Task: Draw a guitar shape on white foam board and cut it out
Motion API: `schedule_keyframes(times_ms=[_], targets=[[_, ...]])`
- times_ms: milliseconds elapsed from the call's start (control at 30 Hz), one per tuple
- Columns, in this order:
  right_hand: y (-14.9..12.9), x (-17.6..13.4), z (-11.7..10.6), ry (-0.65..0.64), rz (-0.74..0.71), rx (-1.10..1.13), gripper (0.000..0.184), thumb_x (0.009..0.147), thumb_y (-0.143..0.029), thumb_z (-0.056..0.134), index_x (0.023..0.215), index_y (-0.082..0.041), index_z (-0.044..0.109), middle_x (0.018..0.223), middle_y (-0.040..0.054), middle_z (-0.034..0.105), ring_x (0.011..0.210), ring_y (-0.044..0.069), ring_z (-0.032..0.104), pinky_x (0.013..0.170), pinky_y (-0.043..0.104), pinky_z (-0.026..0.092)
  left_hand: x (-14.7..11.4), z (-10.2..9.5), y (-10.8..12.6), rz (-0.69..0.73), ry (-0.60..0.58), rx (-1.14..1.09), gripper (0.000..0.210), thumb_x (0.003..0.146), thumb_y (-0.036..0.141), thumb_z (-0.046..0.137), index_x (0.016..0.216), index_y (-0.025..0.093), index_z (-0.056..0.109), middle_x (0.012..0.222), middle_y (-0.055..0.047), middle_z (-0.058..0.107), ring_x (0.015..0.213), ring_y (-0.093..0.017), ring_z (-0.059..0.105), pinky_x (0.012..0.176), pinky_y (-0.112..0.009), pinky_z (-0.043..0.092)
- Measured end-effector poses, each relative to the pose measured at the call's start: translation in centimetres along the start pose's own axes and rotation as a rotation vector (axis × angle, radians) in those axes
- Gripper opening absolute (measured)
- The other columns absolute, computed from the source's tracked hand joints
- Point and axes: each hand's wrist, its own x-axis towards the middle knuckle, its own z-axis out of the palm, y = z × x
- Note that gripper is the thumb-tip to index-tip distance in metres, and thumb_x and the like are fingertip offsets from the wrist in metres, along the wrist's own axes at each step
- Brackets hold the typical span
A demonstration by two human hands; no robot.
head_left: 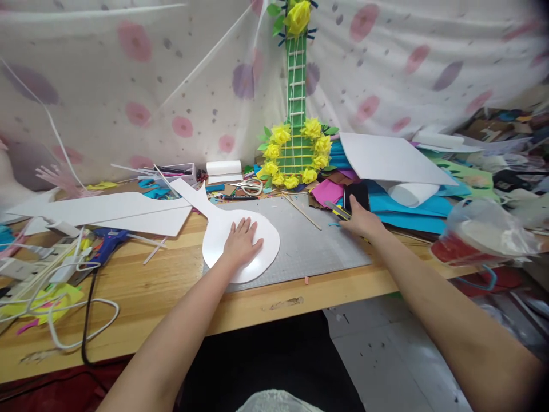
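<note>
A white foam-board cutout (268,243) with a rounded body and a narrow neck lies on the grey cutting mat (317,252). My left hand (243,243) rests flat on its rounded part, fingers spread. Off to the right, over the mat's far edge, my right hand (363,220) has its fingers closed about a yellow-and-black utility knife (338,210), whose tip points left. Just behind those fingers is a black object (358,194) that I cannot make out clearly. A thin wooden stick (302,212) lies on the mat between my hands.
A green paper guitar (297,109) with yellow flowers stands against the curtain. White board pieces (115,212), a blue glue gun (109,243) and tangled cables (55,320) are at left. Coloured sheets (403,214) and a plastic-covered red container (467,246) are at right.
</note>
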Motion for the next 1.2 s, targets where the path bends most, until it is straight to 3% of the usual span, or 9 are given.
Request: schedule_keyframes(times_ms=[200,367,533,633,733,833,967,1200], targets=[[-0.2,0.1,0.1,0.017,-0.007,0.0,0.093,0.073,-0.043,0.054,0.148,-0.012,0.01,0.139,0.0208,0.042,0.109,0.035,0.056,0.079,0.042,0.047,0.0,0.0,0.0,-0.003,-0.007,0.0,0.063,0.089,0.049,0.029,0.141,0.014,0.033,0.151,-0.013,0.024,0.14,-0.025,0.016,0.113,-0.046,0.011],[-2.4,-0.6,-0.2,0.028,-0.105,0.013,0.088,0.073,-0.042,0.055,0.147,-0.015,0.015,0.138,0.0181,0.044,0.111,0.032,0.055,0.079,0.038,0.047,0.1,0.1,-0.1,-0.01,-0.008,0.001,0.062,0.089,0.05,0.03,0.141,0.017,0.033,0.151,-0.011,0.024,0.141,-0.024,0.015,0.113,-0.046,0.011],[-8.1,-1.1,-0.7,-0.142,-0.225,-0.002,0.072,0.08,-0.05,0.049,0.142,-0.02,0.029,0.12,0.0149,0.061,0.103,0.03,0.06,0.078,0.037,0.047,0.0,0.1,-0.1,-0.003,-0.002,-0.001,0.063,0.089,0.049,0.03,0.141,0.014,0.034,0.151,-0.013,0.024,0.14,-0.025,0.016,0.113,-0.046,0.011],[-12.5,-0.9,-1.0,-0.235,-0.347,0.036,0.064,0.083,-0.056,0.041,0.138,-0.023,0.037,0.124,0.0128,0.059,0.106,0.029,0.059,0.081,0.036,0.047,-0.1,-0.1,0.0,-0.004,0.005,-0.001,0.063,0.089,0.049,0.03,0.141,0.014,0.034,0.151,-0.013,0.025,0.14,-0.026,0.017,0.113,-0.046,0.011],[-16.2,-0.5,-0.8,-0.254,-0.447,0.015,0.051,0.089,-0.049,0.034,0.133,-0.025,0.042,0.128,0.01,0.057,0.109,0.027,0.058,0.084,0.038,0.046,-0.1,-0.1,0.1,-0.002,0.016,-0.001,0.062,0.089,0.049,0.03,0.141,0.014,0.034,0.151,-0.013,0.025,0.14,-0.026,0.017,0.113,-0.047,0.011],[-18.7,-0.1,-0.5,-0.238,-0.524,-0.048,0.049,0.089,-0.043,0.038,0.134,-0.025,0.041,0.127,0.0108,0.057,0.111,0.028,0.057,0.086,0.039,0.045,-0.2,-0.1,0.1,-0.007,0.018,0.003,0.062,0.089,0.049,0.031,0.141,0.015,0.035,0.151,-0.012,0.026,0.14,-0.026,0.018,0.113,-0.047,0.012],[-19.9,0.2,-0.3,-0.2,-0.6,-0.126,0.049,0.088,-0.039,0.041,0.134,-0.023,0.045,0.127,0.0119,0.058,0.114,0.028,0.055,0.088,0.038,0.044,-0.1,-0.2,0.1,-0.013,0.004,0.0,0.062,0.089,0.049,0.033,0.141,0.014,0.035,0.151,-0.012,0.025,0.14,-0.026,0.017,0.113,-0.047,0.011],[-19.6,1.1,-0.5,-0.178,-0.688,-0.222,0.048,0.086,-0.039,0.045,0.133,-0.029,0.048,0.126,0.0078,0.06,0.112,0.026,0.057,0.087,0.034,0.043,-0.1,-0.3,0.2,-0.013,-0.015,-0.013,0.063,0.089,0.047,0.032,0.141,0.012,0.034,0.151,-0.013,0.023,0.14,-0.026,0.015,0.113,-0.047,0.01]])
